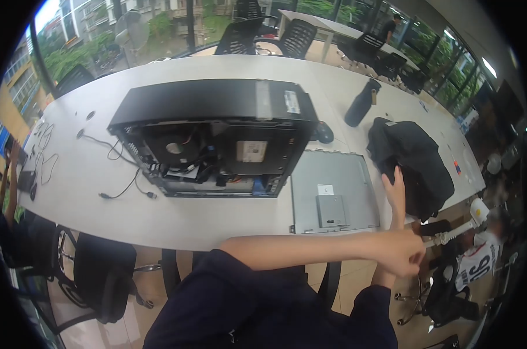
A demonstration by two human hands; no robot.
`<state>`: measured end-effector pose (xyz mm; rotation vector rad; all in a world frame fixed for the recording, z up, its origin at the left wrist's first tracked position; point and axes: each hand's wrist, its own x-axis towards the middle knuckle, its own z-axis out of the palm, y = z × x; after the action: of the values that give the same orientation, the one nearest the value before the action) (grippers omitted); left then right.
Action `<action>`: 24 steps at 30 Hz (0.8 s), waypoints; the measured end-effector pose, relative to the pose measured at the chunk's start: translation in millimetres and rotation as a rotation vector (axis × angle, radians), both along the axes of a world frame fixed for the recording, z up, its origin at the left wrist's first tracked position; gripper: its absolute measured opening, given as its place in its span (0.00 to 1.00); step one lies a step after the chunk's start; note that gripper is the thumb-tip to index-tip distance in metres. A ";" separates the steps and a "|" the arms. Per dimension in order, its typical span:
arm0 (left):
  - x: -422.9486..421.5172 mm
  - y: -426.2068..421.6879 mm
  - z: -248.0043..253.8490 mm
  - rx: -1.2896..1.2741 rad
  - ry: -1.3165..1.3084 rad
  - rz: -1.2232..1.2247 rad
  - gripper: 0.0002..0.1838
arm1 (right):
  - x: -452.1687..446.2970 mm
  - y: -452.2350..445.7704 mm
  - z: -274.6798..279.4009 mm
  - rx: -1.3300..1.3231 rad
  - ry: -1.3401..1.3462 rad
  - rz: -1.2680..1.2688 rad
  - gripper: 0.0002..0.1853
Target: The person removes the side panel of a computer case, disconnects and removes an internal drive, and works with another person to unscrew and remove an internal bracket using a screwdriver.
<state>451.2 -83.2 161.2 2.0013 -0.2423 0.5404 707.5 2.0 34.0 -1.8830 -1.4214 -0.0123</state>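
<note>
Evidently the computer case (pixel 211 102) faces me open-side for access, its metal panel (pixel 310 189) flat alongside. My right hand (pixel 395 192) is empty, fingers spread beside the black bag (pixel 414 163); my left hand (pixel 394 253) curls above my right forearm, grip unclear.

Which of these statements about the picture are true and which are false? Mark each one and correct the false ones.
1. The computer case has an open side with inner parts showing. True.
2. The flat metal panel lies on top of the case. False: the metal panel lies on the table beside it.
3. The right hand is beside the black bag. True.
4. The bottle is on the same side of the case as the loose cables. False: the bottle is on the opposite side from the cables.
5. The left hand is inside the case. False: it is by the right forearm.
</note>
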 end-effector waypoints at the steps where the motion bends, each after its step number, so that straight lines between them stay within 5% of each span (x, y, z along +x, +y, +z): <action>1: -33.0 -1.6 20.3 -0.058 0.037 -0.125 0.12 | -15.3 -13.8 5.6 -0.030 0.057 0.078 0.34; 4: -102.7 -10.9 30.1 -0.157 -0.096 -0.507 0.12 | -58.2 -51.8 0.7 -0.180 0.026 0.158 0.35; 8: -193.0 -22.5 41.6 -0.482 0.212 -0.590 0.15 | -92.5 -68.5 -34.9 -0.290 -0.135 0.187 0.37; 12: -241.4 -46.8 41.0 -0.269 -0.361 -0.144 0.11 | -120.2 -64.1 -28.4 -0.230 -0.190 0.083 0.35; 14: -246.7 -63.9 33.8 -0.275 -0.471 -0.172 0.17 | -109.5 -52.0 -30.9 -0.149 -0.187 0.122 0.32; 17: -228.4 -107.0 45.9 -0.125 -1.132 0.579 0.13 | -75.8 -32.1 -14.2 0.267 -0.361 0.090 0.25; 19: -221.0 -124.6 50.1 -0.168 -1.185 0.717 0.13 | -50.2 -23.5 24.3 0.445 -0.506 -0.154 0.24; 22: -212.8 -134.7 47.9 -0.267 -1.248 0.859 0.15 | -8.7 -15.0 41.7 0.128 -0.719 -0.528 0.29; 24: -208.9 -135.6 25.8 -0.332 -1.236 0.693 0.13 | 7.9 -16.8 42.0 -0.347 -0.555 -0.470 0.30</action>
<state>242.3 -218.8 187.0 1.1470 -0.1605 2.0741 715.4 -14.8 75.9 -2.6083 -1.3430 -0.5903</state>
